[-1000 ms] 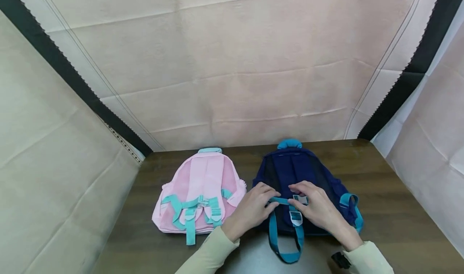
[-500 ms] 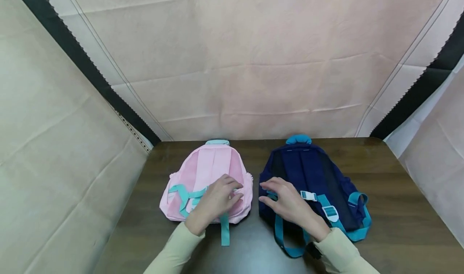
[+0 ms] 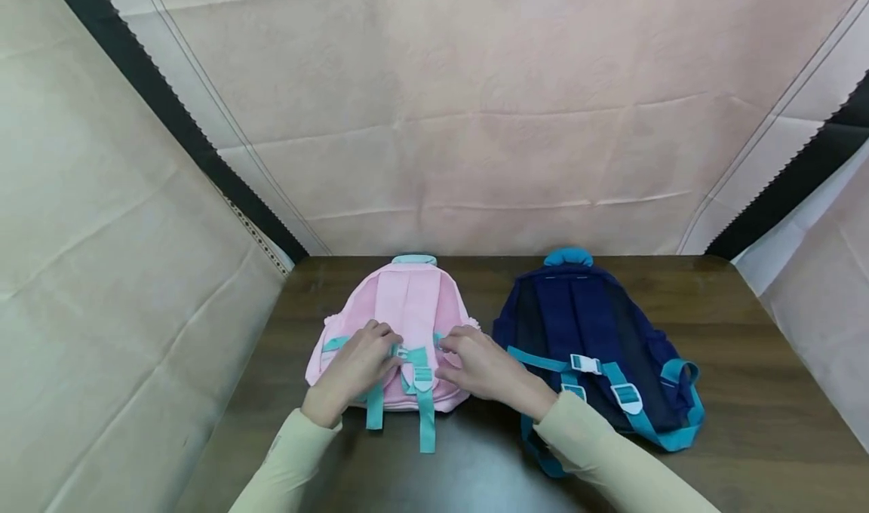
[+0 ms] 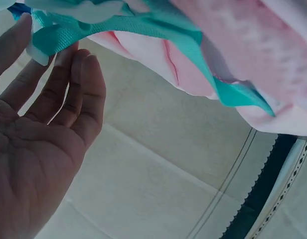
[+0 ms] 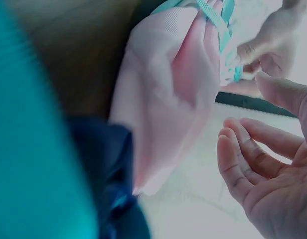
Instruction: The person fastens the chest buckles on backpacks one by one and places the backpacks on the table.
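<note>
The pink backpack (image 3: 410, 294) lies on the table with its strap side up, crossed by turquoise straps (image 3: 422, 377) with white buckles. My left hand (image 3: 358, 364) pinches the turquoise chest strap (image 4: 69, 37) beside a white buckle; its thumb and fingers come together there in the left wrist view. Over the right side of the pink backpack is my right hand (image 3: 485, 370). Thumb and fingers of that hand (image 5: 273, 164) stand apart, with nothing between them in the right wrist view. The navy backpack (image 3: 577, 317) lies to the right, its blue chest strap (image 3: 539, 359) joined at a white buckle (image 3: 585, 364).
Both backpacks lie side by side on a dark brown wooden table (image 3: 753, 392). Pale fabric walls (image 3: 516, 121) with black edging rise behind it and at both sides. My right sleeve (image 3: 611, 445) passes in front of the navy backpack's lower left.
Both hands have left the navy backpack's straps and moved left to the pink one. The left hand has taken hold of the turquoise strap. The head view has shifted slightly.
</note>
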`<state>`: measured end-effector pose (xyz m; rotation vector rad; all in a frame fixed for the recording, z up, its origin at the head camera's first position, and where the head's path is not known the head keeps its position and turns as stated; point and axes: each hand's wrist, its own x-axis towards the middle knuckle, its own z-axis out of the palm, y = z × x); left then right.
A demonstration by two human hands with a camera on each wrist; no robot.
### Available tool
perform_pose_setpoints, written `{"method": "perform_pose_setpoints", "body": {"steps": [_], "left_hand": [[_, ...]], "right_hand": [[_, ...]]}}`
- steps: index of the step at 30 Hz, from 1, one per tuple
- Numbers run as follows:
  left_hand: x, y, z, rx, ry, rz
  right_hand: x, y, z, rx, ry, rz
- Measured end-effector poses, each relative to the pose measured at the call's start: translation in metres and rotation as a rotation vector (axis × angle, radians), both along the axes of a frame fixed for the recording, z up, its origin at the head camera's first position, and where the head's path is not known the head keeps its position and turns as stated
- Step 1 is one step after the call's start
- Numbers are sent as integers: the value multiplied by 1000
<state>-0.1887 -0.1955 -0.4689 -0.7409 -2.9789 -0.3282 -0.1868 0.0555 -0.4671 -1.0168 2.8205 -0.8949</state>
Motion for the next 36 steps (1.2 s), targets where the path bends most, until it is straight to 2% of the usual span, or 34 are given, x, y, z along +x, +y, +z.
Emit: {"method": "perform_pose_setpoints", "body": {"steps": [5, 9, 18, 24, 31, 36], "left_hand": [[1, -6, 4, 1, -16, 47], [2, -13, 4, 11, -28, 83], [0, -22, 1, 149, -54, 133], [-2, -24, -4, 189, -52, 140], [-2, -30, -8, 315, -36, 142], [-2, -34, -9, 327, -31, 150]], "right_hand": [[-10, -27, -2, -26, -50, 40], [-16, -45, -11, -48, -112, 24], [-25, -71, -22, -20, -89, -13], [-28, -74, -29, 3, -63, -29], [-27, -64, -22, -90, -98, -70], [-29, -57, -15, -142, -66, -83]]}}
